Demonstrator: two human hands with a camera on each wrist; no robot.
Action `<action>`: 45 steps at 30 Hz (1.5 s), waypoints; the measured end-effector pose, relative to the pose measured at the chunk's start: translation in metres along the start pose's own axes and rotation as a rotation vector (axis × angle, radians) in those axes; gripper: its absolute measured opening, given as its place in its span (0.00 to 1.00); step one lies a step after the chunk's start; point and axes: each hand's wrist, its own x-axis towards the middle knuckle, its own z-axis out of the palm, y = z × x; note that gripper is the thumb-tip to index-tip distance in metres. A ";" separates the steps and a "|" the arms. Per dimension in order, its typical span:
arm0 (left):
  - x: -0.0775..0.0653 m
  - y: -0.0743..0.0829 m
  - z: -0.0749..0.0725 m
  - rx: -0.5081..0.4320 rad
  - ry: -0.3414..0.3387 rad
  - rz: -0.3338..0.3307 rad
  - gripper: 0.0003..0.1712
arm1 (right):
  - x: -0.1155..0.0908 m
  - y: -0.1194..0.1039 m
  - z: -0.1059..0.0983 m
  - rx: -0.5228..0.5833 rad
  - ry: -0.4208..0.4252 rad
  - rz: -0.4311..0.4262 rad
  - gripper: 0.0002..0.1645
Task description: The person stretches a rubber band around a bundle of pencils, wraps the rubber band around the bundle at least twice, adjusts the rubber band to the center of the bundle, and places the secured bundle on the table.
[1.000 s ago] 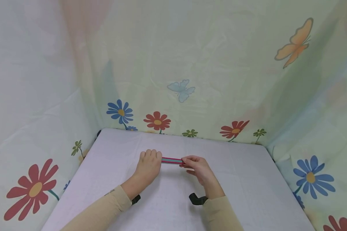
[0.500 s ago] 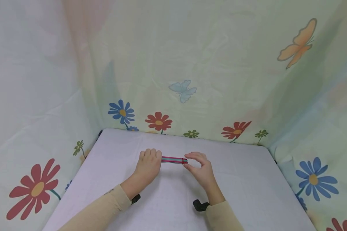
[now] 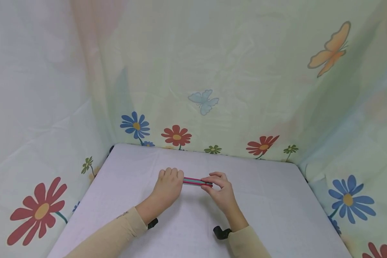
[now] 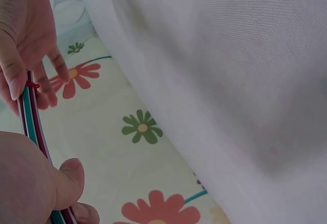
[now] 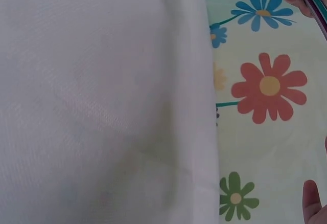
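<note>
In the head view a slim bundle of teal, dark-red and pale sticks (image 3: 192, 181) spans the gap between my hands, held above the table. My left hand (image 3: 167, 184) grips it in a fist that hides its left part. At the other end, the thumb and forefinger of my right hand (image 3: 220, 191) pinch the tip. A thin red band (image 4: 32, 85), probably a rubber band, circles the bundle near that end in the left wrist view. The right wrist view catches only a short stretch of sticks (image 5: 312, 1) and a right fingertip (image 5: 310, 198).
A table with a white cloth (image 3: 187, 222) lies beneath the hands. Flower-printed curtains (image 3: 225, 122) stand close behind and along both sides of it. A black wrist mount (image 3: 221, 233) sits under the right sleeve, and another black mount (image 3: 152, 224) by the left.
Half a second ago the right thumb and fingers were spread around the banded end, which showed between them; now they pinch it. The bundle and left hand have shifted slightly right.
</note>
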 end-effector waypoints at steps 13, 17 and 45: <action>-0.004 0.000 0.000 0.009 -0.008 0.005 0.15 | -0.002 -0.007 0.002 -0.149 0.004 -0.230 0.22; -0.005 -0.001 0.001 -0.003 -0.008 0.000 0.16 | -0.004 -0.003 -0.004 -0.086 0.033 -0.056 0.21; -0.006 0.002 -0.007 -0.004 -0.029 0.016 0.18 | -0.002 -0.016 0.006 -0.085 -0.047 -0.118 0.23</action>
